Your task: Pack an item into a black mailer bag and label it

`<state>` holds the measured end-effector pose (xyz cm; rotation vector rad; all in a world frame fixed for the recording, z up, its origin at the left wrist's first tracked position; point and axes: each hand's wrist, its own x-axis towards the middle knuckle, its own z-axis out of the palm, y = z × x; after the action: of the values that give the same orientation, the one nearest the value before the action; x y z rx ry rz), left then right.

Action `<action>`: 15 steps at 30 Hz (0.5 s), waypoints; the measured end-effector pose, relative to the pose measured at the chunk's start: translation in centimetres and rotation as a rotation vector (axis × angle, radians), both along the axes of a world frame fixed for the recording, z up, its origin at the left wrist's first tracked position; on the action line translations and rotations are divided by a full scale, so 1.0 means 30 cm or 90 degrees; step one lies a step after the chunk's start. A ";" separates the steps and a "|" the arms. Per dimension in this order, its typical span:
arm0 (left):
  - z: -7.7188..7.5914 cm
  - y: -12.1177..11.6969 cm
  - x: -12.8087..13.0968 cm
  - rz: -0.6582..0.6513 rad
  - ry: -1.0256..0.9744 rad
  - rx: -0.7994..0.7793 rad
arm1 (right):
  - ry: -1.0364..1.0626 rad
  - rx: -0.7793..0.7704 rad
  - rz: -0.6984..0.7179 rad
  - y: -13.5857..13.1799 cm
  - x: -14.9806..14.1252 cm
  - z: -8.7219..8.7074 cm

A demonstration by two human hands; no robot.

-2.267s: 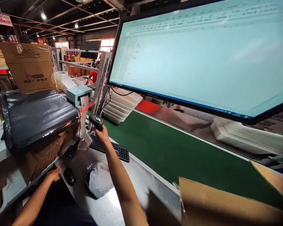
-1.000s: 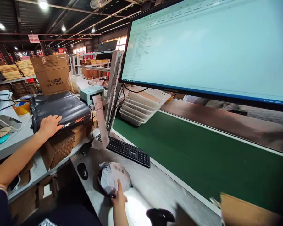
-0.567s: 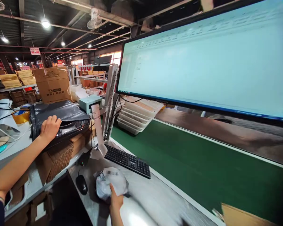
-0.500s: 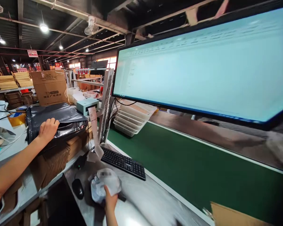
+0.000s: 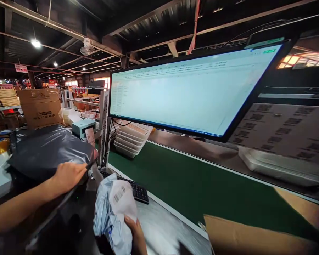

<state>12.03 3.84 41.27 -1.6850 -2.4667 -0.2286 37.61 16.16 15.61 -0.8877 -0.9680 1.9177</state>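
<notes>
right hand (image 5: 134,232) low and near, fingers (image 5: 130,222) curled round the crumpled white parcel (image 5: 114,212), barcode label facing up, lifted clear above the desk (image 5: 162,230). left hand (image 5: 67,175) out to the left, fingers pressed together on the edge of a black poly bag (image 5: 50,150), gripping its near corner. black keyboard (image 5: 136,191) just beyond the parcel. green conveyor belt (image 5: 191,180) stretching far right, big monitor (image 5: 191,94) above it, label printer (image 5: 82,128) far left.

Open green belt (image 5: 202,184) beyond keyboard (image 5: 136,190); cardboard flap (image 5: 244,237) at right.
</notes>
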 end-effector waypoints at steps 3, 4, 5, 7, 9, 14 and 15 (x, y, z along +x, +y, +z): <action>-0.057 0.057 0.120 -0.131 -0.147 -0.026 | 0.031 -0.011 0.128 -0.026 0.020 0.148; -0.072 0.074 0.149 -0.167 -0.196 -0.021 | 0.032 -0.006 0.186 -0.028 0.019 0.176; -0.085 0.089 0.173 -0.196 -0.240 -0.013 | 0.029 0.004 0.239 -0.027 0.016 0.197; -0.103 0.112 0.210 -0.243 -0.298 -0.012 | 0.012 0.037 0.311 -0.011 0.005 0.223; -0.114 0.124 0.233 -0.283 -0.308 -0.042 | -0.014 0.070 0.336 0.015 -0.001 0.238; -0.166 0.118 0.240 -0.356 -0.259 -0.146 | 0.028 0.031 0.203 0.030 0.022 0.214; -0.186 0.117 0.235 -0.367 -0.250 -0.148 | 0.045 0.013 0.164 0.019 0.028 0.195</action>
<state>19.09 7.34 35.69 -2.6565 -2.2383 -0.3750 38.45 16.73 21.45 -0.7056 -1.1003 2.1346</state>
